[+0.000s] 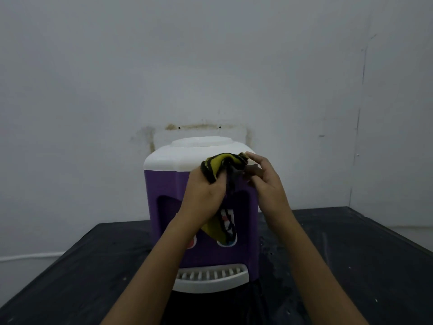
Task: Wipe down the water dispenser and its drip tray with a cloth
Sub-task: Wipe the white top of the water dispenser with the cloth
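On the dark table, against a pale, stained wall, stands the water dispenser: a squat box with a purple body, a white top with rounded corners and a raised round white collar in its middle. At its foot sits the white drip tray, slotted with short ribs. In front of the dispenser's upper face both hands hold the cloth, yellow with a dark edge and a darker patterned part. The left hand grips its bunched middle with curled fingers, and the right hand, close beside it, pinches the cloth's upper end at the fingertips. The hands and cloth cover the middle of the dispenser's front, so the taps cannot be made out; only a red spot and a blue-ringed spot peep out beneath them. The cloth's pattern is too dim to read, and both forearms are cut off by the lower edge. The dispenser stands upright, its long axis vertical, its front towards the camera and the tray jutting towards the person. The cloth runs from upper right by the dispenser's top edge down to a tail hanging below the left hand.
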